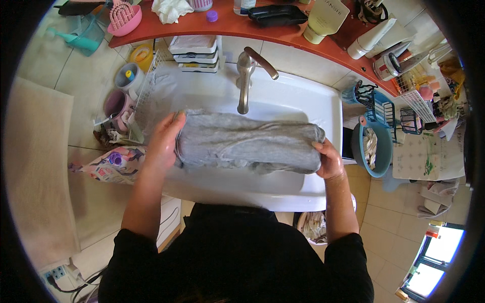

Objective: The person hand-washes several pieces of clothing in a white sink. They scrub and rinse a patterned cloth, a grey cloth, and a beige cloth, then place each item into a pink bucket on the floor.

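A wet grey cloth (246, 142), perhaps a garment, is stretched sideways above the white sink basin (318, 189). Its left end is gripped by my left hand (166, 140), with the thumb on top. At the opposite end my right hand (330, 159) holds the edge between thumb and fingers. Both hands look wet. Just beyond the cloth stands the metal faucet (245, 81), its lever turned towards the right; no water is seen running from its spout. The cloth hides much of the basin's middle.
A red shelf (227, 26) with tubes and bottles runs behind the sink. Mugs, a wire basket (151, 83) and a detergent pouch (121, 163) are at the left. A blue basin (382, 151) holding cloth hangs at the right; a tub with laundry (314, 227) stands below.
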Demonstrator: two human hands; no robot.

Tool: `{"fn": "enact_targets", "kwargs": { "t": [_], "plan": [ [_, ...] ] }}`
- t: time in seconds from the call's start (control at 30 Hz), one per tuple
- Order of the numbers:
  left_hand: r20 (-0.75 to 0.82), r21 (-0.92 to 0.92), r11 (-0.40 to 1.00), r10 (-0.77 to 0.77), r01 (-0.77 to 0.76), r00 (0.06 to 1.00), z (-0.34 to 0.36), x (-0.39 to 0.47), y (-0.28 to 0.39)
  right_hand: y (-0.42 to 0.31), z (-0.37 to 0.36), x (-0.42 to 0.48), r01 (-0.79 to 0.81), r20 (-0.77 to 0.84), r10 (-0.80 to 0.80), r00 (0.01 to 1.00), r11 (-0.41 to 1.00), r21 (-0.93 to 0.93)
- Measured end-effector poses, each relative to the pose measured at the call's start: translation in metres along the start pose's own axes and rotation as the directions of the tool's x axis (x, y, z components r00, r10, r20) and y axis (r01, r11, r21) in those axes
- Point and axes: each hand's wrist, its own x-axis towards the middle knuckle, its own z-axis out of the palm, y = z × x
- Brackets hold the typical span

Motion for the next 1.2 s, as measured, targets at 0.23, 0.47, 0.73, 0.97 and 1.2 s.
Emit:
{"fn": "enact_targets", "kwargs": {
  "t": [0.23,0.47,0.73,0.97,1.2],
  "plan": [
    [-0.044,0.152,0.886,-0.436,0.438,0.899,-0.036,0.086,-0.073,0.023,-0.071,0.062,-0.359,-0.138,0.641,0.755,0.228,-0.905],
    [-0.347,0.728,0.644,0.051,0.234,0.937,-0.052,0.143,-0.151,0.062,-0.085,0.138,-0.374,-0.509,-0.066,0.858,0.600,-0.707],
    [0.220,0.961,-0.180,0.032,-0.211,0.975,-0.003,0.076,-0.233,0.194,-0.018,0.158,-0.214,-0.084,-0.577,0.813,-0.161,-0.963],
    [0.084,0.987,-0.108,-0.302,-0.121,0.950,-0.008,0.110,-0.258,0.193,-0.029,0.168,-0.277,-0.202,-0.295,0.934,-0.239,-0.931],
    [0.198,0.980,0.032,-0.043,-0.197,0.979,-0.023,0.129,-0.216,0.174,-0.075,0.187,-0.119,-0.155,-0.187,0.970,0.189,-0.975]
  ]
}}
